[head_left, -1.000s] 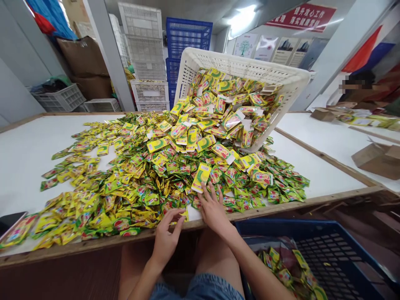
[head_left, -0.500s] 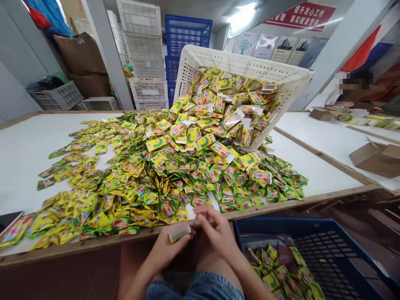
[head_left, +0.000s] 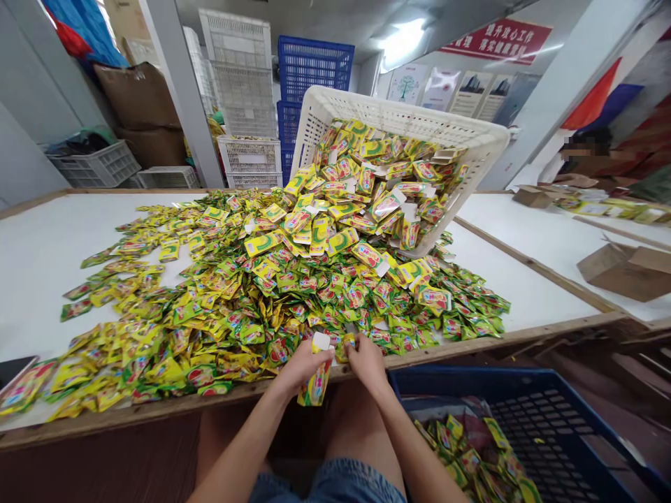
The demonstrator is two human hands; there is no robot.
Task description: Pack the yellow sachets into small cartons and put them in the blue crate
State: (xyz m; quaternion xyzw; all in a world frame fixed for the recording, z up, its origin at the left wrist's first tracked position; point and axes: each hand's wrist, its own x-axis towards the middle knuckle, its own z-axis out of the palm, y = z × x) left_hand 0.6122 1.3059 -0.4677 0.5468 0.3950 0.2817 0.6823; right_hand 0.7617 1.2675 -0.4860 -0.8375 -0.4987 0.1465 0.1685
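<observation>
My left hand (head_left: 301, 365) is closed around a small yellow carton (head_left: 316, 384), held tilted in front of the table edge. The carton's printed face shows and its white end flap (head_left: 321, 341) stands open at the top. My right hand (head_left: 368, 362) is closed, its fingertips pinching a small yellow-green packet (head_left: 344, 345) at the near edge of the heap. Foil packets (head_left: 231, 314) with red and green print are heaped in front of both hands. More yellow cartons (head_left: 340, 241) spill over them from a tipped white basket (head_left: 409, 105).
A blue crate (head_left: 472, 374) holding yellow-green packets stands low at my right. The table's wooden edge (head_left: 157, 413) runs before me. A dark flat device (head_left: 15, 374) lies at far left. Cardboard boxes (head_left: 629, 269) sit on the right table, and a person is partly visible beyond.
The carton in my left hand has turned so its printed face and open flap show. My right hand has moved forward onto the packets and pinches one.
</observation>
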